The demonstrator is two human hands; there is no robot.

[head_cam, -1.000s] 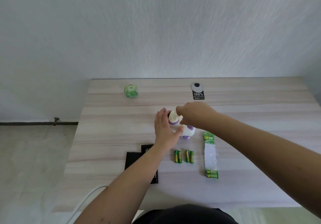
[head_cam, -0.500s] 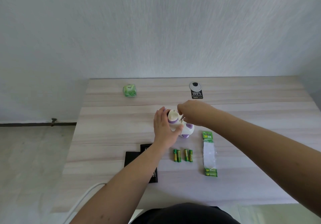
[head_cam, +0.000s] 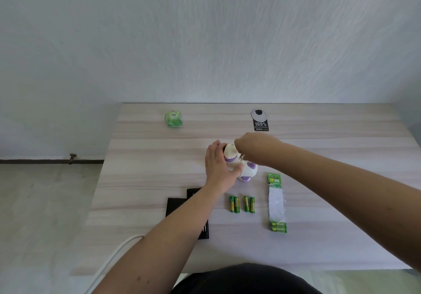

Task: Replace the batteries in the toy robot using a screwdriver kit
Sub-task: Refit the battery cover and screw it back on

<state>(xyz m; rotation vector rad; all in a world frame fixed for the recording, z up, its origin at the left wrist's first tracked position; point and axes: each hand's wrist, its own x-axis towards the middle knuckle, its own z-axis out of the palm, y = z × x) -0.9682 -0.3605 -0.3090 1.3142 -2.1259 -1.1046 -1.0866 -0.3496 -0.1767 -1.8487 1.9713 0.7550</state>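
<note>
the right hand (head_cam: pixel 255 150) has dipped slightly, pinching a thin metal screwdriver (head_cam: pixel 240 157). nearest, four green-and-yellow batteries (head_cam: pixel 242 204) lie on the pale wood-grain tabletop (head_cam: pixel 145 179); beyond them, the left hand (head_cam: pixel 219 166) grips the white-and-purple toy robot (head_cam: pixel 243 170).

A pale wood-grain table (head_cam: pixel 145 179) stands against a white wall. At its middle lies a white-and-purple plastic toy robot (head_cam: pixel 247 171). Nearer than the toy lie four green-and-yellow batteries (head_cam: pixel 242 204), side by side. Right of these is a long green-ended battery blister pack (head_cam: pixel 276 202); left, a black screwdriver kit case (head_cam: pixel 176 206). Beyond the toy, a green soft packet (head_cam: pixel 173 118) sits far left and a round grey cable cover (head_cam: pixel 259 114) with a black label (head_cam: pixel 261 125) far right.
</note>
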